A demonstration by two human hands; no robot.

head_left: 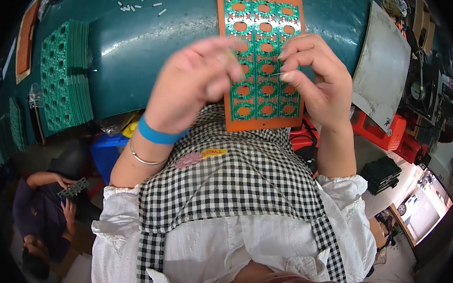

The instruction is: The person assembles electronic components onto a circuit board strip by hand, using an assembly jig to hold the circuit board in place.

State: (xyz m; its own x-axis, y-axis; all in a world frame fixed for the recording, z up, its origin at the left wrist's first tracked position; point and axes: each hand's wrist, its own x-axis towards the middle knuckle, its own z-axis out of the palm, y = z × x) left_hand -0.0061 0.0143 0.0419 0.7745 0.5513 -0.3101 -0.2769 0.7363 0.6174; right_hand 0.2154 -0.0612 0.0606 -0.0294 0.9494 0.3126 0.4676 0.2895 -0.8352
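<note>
Green rectangular circuit-board panel [267,58] may scratch if the right grip [321,77], pinching a thin silvery lead [277,73], slips; left grip [194,74] unclear, blurred.

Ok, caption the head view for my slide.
Left hand and right hand over a green circuit panel lying on an orange board.

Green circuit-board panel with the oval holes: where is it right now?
In the head view, the green circuit-board panel lies in the upper half, just right of centre, on the orange board, between the left hand and right hand.
</note>
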